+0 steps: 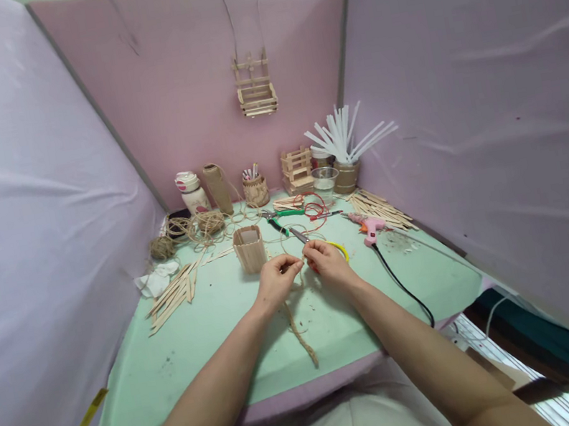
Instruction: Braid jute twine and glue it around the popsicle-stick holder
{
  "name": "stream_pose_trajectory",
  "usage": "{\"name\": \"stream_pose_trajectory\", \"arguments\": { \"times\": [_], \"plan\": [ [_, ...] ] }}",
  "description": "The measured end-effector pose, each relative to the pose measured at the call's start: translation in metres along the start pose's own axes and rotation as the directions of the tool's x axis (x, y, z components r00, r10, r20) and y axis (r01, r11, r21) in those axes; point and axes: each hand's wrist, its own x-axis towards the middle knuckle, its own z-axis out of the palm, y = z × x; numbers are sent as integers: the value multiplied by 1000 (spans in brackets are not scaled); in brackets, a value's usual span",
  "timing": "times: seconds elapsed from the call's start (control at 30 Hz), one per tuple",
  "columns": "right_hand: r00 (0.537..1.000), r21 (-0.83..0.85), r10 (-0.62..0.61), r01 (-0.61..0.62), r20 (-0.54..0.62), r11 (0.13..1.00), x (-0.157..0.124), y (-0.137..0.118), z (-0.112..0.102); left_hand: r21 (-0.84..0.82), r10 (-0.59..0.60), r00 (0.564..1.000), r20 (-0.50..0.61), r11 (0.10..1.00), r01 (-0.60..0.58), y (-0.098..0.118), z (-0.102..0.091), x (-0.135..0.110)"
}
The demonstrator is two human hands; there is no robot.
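Note:
My left hand (277, 280) and my right hand (329, 264) meet over the middle of the green table (202, 343), fingers pinched. Both grip jute twine at its top; a braided length of twine (300, 334) hangs from the left hand toward me. Scissors (302, 237) with a yellow handle stick out from my right hand, blades pointing away. A small cup made of popsicle sticks (250, 249) stands just beyond my left hand.
A pink glue gun (370, 229) with a black cord lies right. Loose popsicle sticks (175, 293) lie left, more sticks (382, 207) at right. Twine balls, jars, pliers (278, 220) and white straws (342, 134) line the back. A stick basket (256, 94) hangs on the pink wall.

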Motion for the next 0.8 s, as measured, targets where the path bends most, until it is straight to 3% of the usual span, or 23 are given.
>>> {"name": "stream_pose_trajectory", "arguments": {
  "times": [0.17,0.3,0.43,0.53,0.63,0.73,0.8],
  "plan": [
    [994,107,15,-4,-104,994,2,6,10,-26,9,1000,11,1000,-8,-1,-1,1],
    [999,155,33,-30,-14,987,4,3,6,-61,-41,997,-72,997,37,-3,0,1],
    [998,43,15,-18,59,999,-1,-6,2,-27,-50,994,-102,998,47,-4,-1,1],
    [999,-63,-49,49,5,997,-4,-7,3,17,-37,995,-92,999,39,-4,0,1],
    [997,-22,-38,37,-63,999,-3,-2,6,13,-37,996,-83,999,38,-2,2,2],
    [1000,71,10,-10,11,997,0,2,5,-36,-57,997,-56,998,55,-1,3,2],
    [1000,19,1,-1,12,1000,3,2,0,-72,-74,996,-52,995,70,-1,2,2]
  ]
}}
